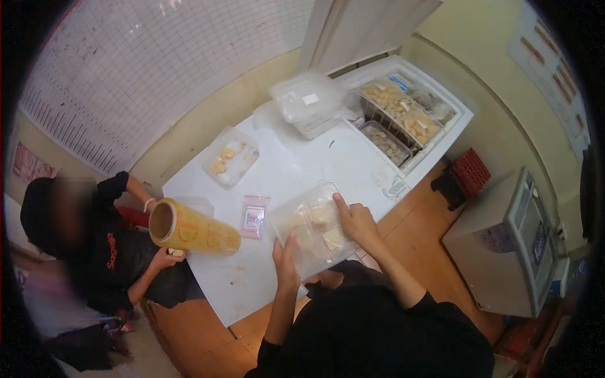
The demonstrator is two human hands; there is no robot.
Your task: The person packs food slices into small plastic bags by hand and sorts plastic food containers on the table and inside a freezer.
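Observation:
A clear plastic container [313, 228] with pale yellowish pieces inside is held over the table's front edge, tilted. My left hand [287, 261] grips its near left side, thumb on top. My right hand [356, 222] closes on its right side near the upper corner. Left of the container, a small clear packet with a printed label [254, 217] lies on the white table [315, 160]. Farther back stands an open clear container [231, 157] with a few yellowish pieces in it.
A co-worker in black [120, 252] sits at the left, a hand near a large yellow roll [198, 230]. Stacked clear containers [309, 104] stand at the back. An open chest freezer [463, 116] holds filled trays. A red stool [467, 171] and a grey appliance [491, 252] stand right.

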